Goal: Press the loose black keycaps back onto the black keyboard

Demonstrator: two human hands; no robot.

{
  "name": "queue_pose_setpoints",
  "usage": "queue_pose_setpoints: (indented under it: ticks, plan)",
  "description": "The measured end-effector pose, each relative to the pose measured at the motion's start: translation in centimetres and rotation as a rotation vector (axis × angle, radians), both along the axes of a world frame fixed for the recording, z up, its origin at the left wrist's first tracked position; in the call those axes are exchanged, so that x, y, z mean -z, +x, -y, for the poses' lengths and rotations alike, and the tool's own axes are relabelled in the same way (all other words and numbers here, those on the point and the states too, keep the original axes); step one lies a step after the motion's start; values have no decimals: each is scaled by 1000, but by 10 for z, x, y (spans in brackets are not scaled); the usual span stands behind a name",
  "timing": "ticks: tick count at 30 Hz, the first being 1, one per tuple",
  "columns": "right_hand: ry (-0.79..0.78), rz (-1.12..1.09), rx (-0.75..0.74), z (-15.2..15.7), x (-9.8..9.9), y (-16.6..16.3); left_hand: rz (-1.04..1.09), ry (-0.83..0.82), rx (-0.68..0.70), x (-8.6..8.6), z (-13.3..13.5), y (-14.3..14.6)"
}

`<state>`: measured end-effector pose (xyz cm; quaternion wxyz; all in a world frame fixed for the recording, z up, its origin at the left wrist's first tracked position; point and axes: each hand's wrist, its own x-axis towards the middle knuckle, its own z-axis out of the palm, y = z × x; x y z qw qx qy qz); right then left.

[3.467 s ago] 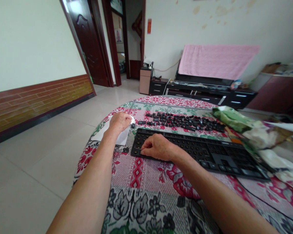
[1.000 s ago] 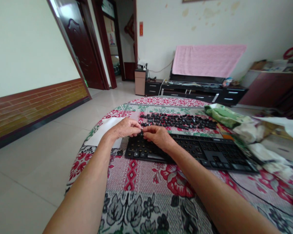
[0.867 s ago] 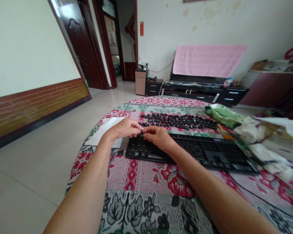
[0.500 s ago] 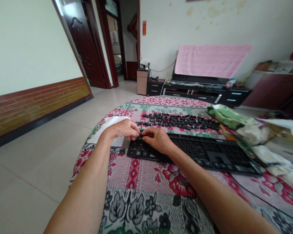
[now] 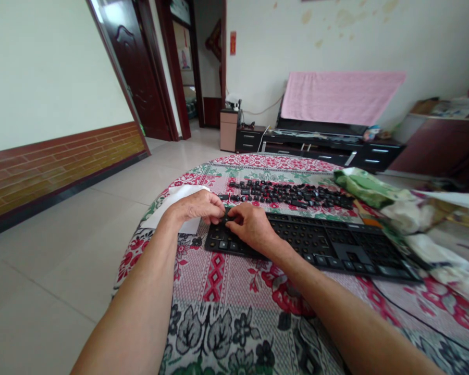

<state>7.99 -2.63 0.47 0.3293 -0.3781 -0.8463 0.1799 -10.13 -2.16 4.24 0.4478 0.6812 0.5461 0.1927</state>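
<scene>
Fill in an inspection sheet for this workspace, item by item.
Surface: patterned tablecloth, rounded far edge
Work items: black keyboard, many keys missing; loose black keycaps spread beyond it
Clutter: white paper at left; crumpled green-and-white bundle at right
Hands: left hand and right hand close together over the keyboard's left end; anything held is unclear
Cables: black cord on the tablecloth, right side
Surroundings: pink towel hanging above low black cabinet

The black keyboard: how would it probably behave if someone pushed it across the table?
The keyboard would likely stay stiff, given its straight, one-piece-looking frame. Broad, low and lying flat, it seems unlikely to roll or tip. It might ruck up the patterned tablecloth beneath it, and the thin cord near its edge could drag.
</scene>
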Motion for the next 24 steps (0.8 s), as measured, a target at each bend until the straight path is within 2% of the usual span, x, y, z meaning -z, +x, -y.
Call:
queue_pose_setpoints:
  ticks: [24]
  plan:
    - [17,49,-85,3,-4,0,-49,-14,64,0,-1,-5]
